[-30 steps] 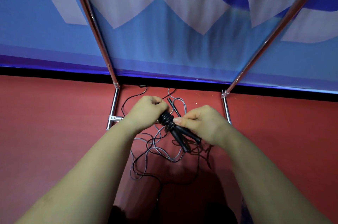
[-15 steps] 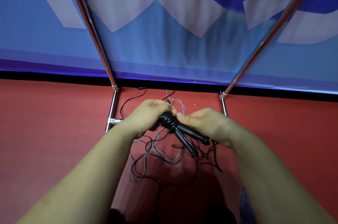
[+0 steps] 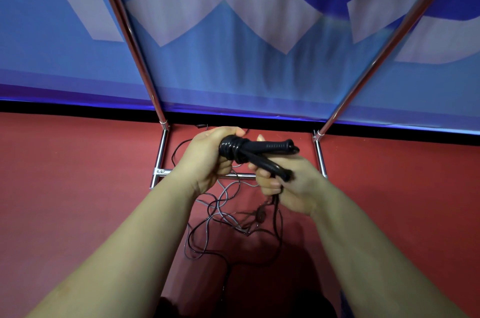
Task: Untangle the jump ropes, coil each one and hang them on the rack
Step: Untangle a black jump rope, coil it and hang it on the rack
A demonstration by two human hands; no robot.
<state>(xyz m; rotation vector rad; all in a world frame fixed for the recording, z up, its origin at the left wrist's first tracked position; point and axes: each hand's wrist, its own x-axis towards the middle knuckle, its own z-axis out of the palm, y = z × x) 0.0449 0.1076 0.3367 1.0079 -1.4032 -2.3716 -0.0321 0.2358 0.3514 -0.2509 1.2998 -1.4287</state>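
Note:
Two black jump rope handles (image 3: 262, 153) are bound together at one end by tight turns of black rope (image 3: 230, 147). My left hand (image 3: 207, 159) grips that wrapped end. My right hand (image 3: 288, 185) holds the lower handle, and dark rope hangs blurred from it. The upper handle points right, above my right hand. On the red floor below lies a tangle of black and grey ropes (image 3: 223, 214). The rack's chrome base bar (image 3: 166, 171) and its two slanted poles (image 3: 135, 50) stand just behind my hands.
A blue and white banner (image 3: 233, 71) hangs behind the rack, with a black strip along its foot. The rack's right pole (image 3: 384, 50) slants up to the right. Red floor (image 3: 65, 188) spreads to both sides. Dark clothing shows at the bottom edge.
Both hands have lifted the bound handles higher. The handles have swung from pointing down-right to pointing right, and the hanging rope has risen with them.

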